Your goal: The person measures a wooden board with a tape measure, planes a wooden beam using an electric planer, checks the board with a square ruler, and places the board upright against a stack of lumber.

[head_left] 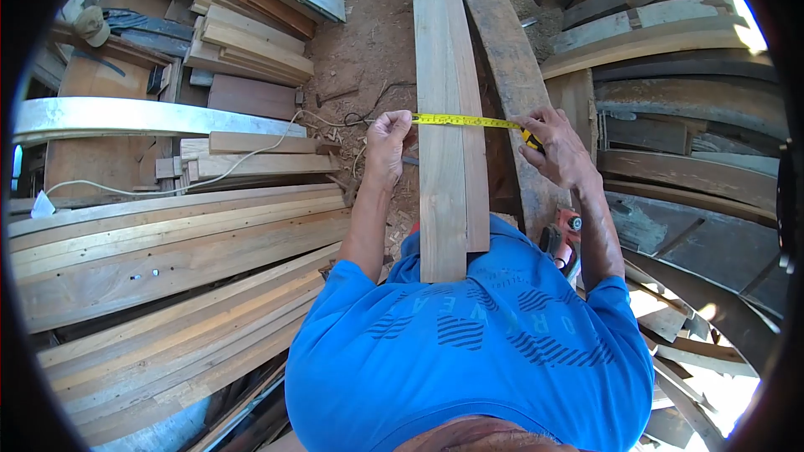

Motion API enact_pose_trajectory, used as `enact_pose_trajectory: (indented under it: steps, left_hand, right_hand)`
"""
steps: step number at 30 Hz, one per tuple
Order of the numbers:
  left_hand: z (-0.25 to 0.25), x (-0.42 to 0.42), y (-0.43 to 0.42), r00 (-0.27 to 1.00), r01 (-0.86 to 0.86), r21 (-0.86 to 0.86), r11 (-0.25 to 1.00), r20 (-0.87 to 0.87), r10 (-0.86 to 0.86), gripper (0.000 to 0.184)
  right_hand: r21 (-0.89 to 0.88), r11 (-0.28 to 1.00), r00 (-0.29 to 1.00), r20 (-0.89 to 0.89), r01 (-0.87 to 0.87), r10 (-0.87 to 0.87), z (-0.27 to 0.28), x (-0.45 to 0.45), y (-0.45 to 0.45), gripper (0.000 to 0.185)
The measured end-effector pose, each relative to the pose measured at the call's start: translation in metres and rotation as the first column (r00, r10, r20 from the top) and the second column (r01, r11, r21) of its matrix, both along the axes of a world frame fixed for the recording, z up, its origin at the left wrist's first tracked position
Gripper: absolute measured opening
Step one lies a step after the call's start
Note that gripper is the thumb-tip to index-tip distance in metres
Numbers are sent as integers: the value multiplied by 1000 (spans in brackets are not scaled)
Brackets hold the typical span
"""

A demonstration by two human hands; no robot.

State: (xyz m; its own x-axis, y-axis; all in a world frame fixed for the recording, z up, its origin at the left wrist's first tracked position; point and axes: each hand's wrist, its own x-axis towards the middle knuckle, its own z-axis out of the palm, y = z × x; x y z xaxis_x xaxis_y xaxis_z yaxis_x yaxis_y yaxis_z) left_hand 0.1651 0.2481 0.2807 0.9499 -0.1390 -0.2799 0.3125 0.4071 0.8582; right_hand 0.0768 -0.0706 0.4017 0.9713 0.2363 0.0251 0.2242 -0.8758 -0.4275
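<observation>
A yellow tape measure is stretched crosswise over two long wooden boards that lie side by side in front of me. My left hand pinches the tape's end at the left edge of the lighter board. On the other side, my right hand is closed around the black and yellow case, with the blade running out of it. The second board lies against the lighter one, and its near end sits a little farther from me.
A thick, worn plank runs along the right of the boards. Close to my right forearm is a red power tool. Stacked timber fills the left side, with more planks on the right. A pale cord crosses the left stacks.
</observation>
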Motion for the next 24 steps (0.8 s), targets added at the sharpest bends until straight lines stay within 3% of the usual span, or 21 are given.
enact_pose_trajectory:
  steps: [9,24]
  left_hand:
    - [2,4,-1,985,73,-112,991,-151,-89,22]
    - [-2,1,-4,990,71,-132,989,-109,-85,27]
  right_hand:
    - [78,997,999,-35,6,-3,-25,10,-15,49]
    - [134,991,1000,-17,-24,26,-25,11,-22,47]
